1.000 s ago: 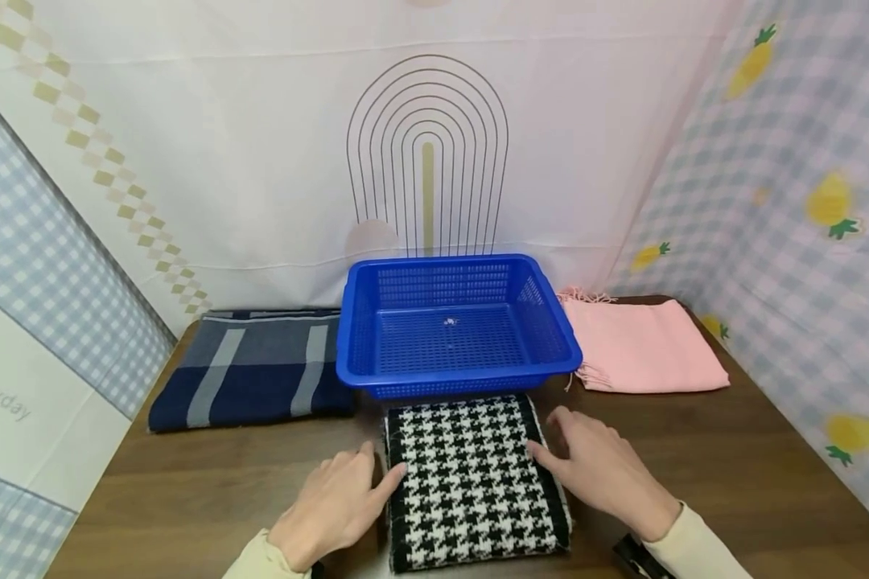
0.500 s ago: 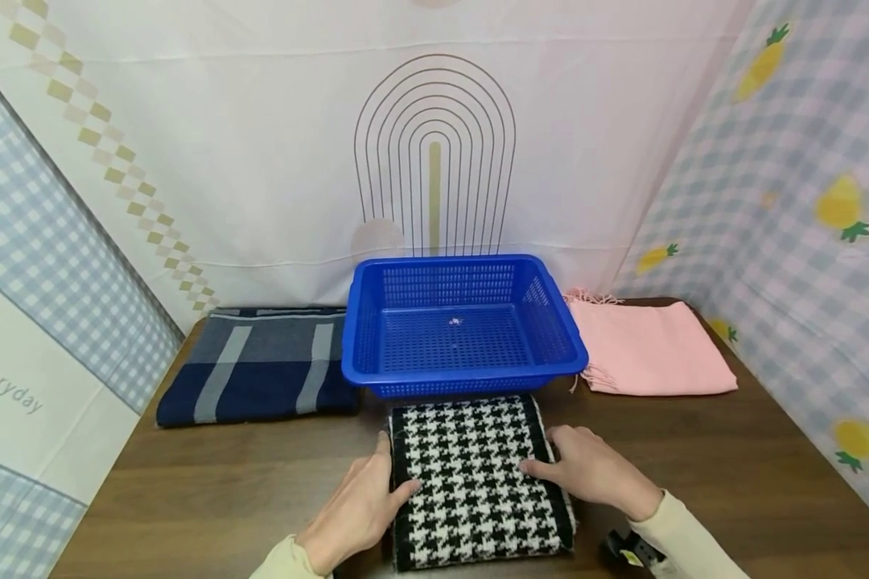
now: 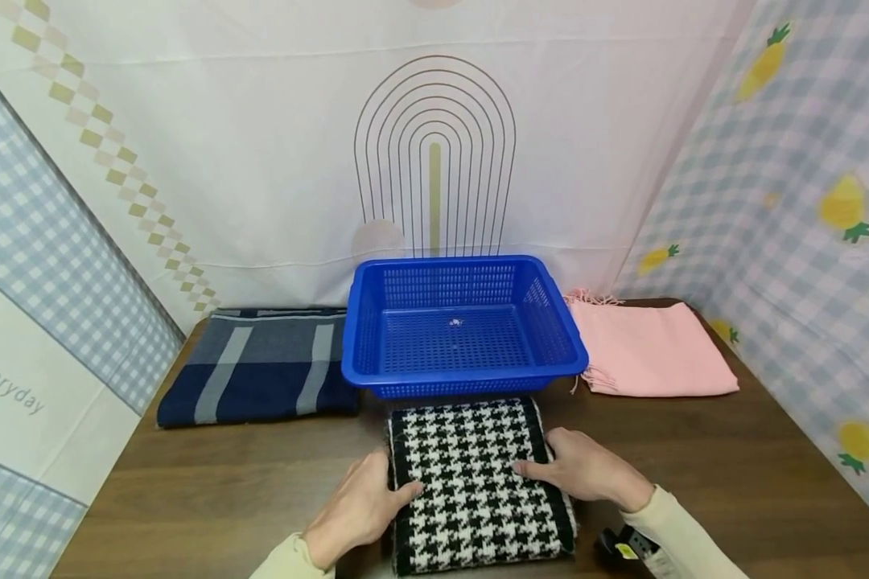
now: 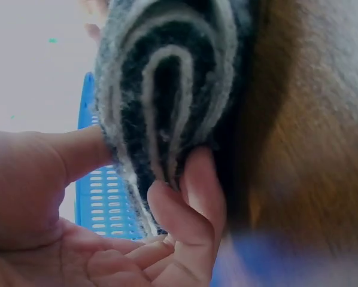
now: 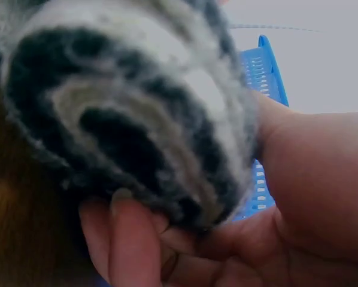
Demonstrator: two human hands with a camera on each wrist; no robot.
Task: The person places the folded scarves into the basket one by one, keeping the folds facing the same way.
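Note:
A folded black-and-white houndstooth scarf [image 3: 474,515] lies flat on the wooden table in the head view. At its left edge my left hand [image 3: 358,507] grips it, thumb on top and fingers at the side. My right hand [image 3: 586,466] holds the opposite edge the same way, its thumb reaching over the pattern. Rounded layers of the scarf [image 4: 167,78] face the left wrist view, with curled fingertips [image 4: 179,215] against the lower fold. In the right wrist view the scarf's layered end [image 5: 125,131] sits between thumb and bent fingers [image 5: 134,239].
Just behind the scarf stands a blue plastic basket [image 3: 463,382]. A folded navy-and-grey striped cloth [image 3: 261,362] lies to its left, and a folded pink fringed scarf [image 3: 652,350] to its right. Printed curtains [image 3: 261,161] enclose the wooden table [image 3: 210,490] at back and sides.
Both hands have closed in from beside the scarf to grip its edges, thumbs now farther over the top. The basket and other cloths stay put; the head view shifted slightly.

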